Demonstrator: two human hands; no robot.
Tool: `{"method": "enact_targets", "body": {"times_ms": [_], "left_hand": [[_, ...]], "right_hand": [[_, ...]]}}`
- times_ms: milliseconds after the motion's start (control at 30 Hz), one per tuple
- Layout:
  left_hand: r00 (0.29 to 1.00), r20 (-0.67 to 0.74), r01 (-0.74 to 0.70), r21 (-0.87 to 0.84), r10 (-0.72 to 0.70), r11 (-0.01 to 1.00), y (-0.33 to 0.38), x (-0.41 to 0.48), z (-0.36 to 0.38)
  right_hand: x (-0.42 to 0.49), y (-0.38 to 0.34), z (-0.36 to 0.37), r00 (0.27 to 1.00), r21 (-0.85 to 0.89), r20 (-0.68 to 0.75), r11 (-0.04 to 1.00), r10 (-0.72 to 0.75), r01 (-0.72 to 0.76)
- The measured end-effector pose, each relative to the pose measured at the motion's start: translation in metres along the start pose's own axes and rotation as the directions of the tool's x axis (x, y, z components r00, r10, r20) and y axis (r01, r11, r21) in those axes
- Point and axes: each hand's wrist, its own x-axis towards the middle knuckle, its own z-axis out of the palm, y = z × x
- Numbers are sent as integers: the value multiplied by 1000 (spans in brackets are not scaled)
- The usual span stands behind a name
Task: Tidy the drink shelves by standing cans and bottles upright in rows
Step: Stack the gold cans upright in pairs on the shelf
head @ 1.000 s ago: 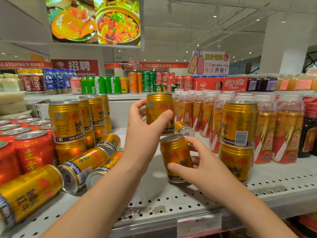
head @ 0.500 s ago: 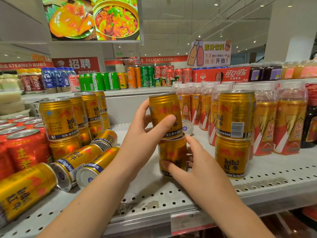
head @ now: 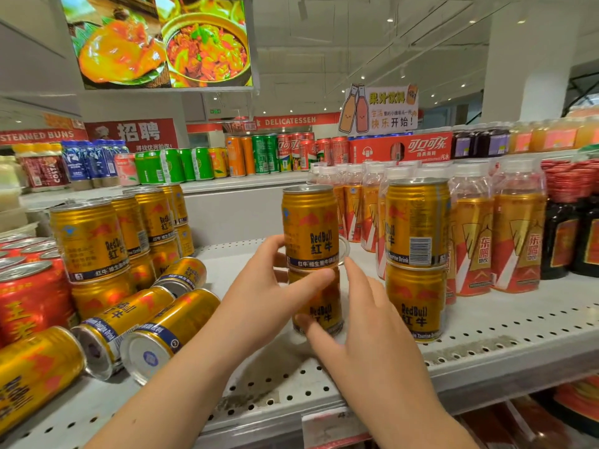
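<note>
Gripping lower can (head: 325, 306), left hand (head: 269, 288); right hand (head: 372, 335) splayed beside.

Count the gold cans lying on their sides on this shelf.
5. On the left: the corner can, the left middle can, the right middle can, the rear can. The fifth can peeks from behind the two-can stack; others may be hidden.
</note>
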Motion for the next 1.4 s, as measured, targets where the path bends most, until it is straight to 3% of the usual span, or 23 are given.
{"method": "enact_targets", "body": {"times_ms": [133, 233, 433, 667, 800, 1000, 1133, 1267, 1400], "left_hand": [[999, 40, 32, -38, -30, 999, 1, 15, 9], [997, 67, 39, -22, -37, 999, 3, 29, 21], [990, 133, 58, -34, -53, 998, 6, 52, 44], [980, 184, 70, 8, -71, 997, 10, 68, 59], [928, 334, 136, 109, -165, 985, 13, 76, 33], [972, 94, 170, 355, -216, 919, 7, 110, -6], [943, 131, 176, 583, -305, 793, -13, 142, 0], [896, 144, 281, 552, -421, 785, -24, 177, 17], [798, 203, 416, 497, -568, 762, -34, 195, 41]], "right_hand": [[-32, 2, -7, 997, -5, 50, 998, -63, 64], [-41, 10, -13, 991, 53, -22, 990, -131, 132], [-39, 14, -16, 954, -21, -79, 957, -289, 288], [-35, 15, -16, 953, -10, -22, 953, -303, 303], [-23, 15, -19, 969, 29, 38, 969, -245, 244], [2, 15, -14, 975, 36, 108, 981, -195, 193], [1, 18, -9, 977, 11, 77, 980, -198, 198], [0, 18, -6, 974, -43, 69, 975, -214, 217], [3, 14, -4, 974, -102, 84, 971, -210, 218]]}}
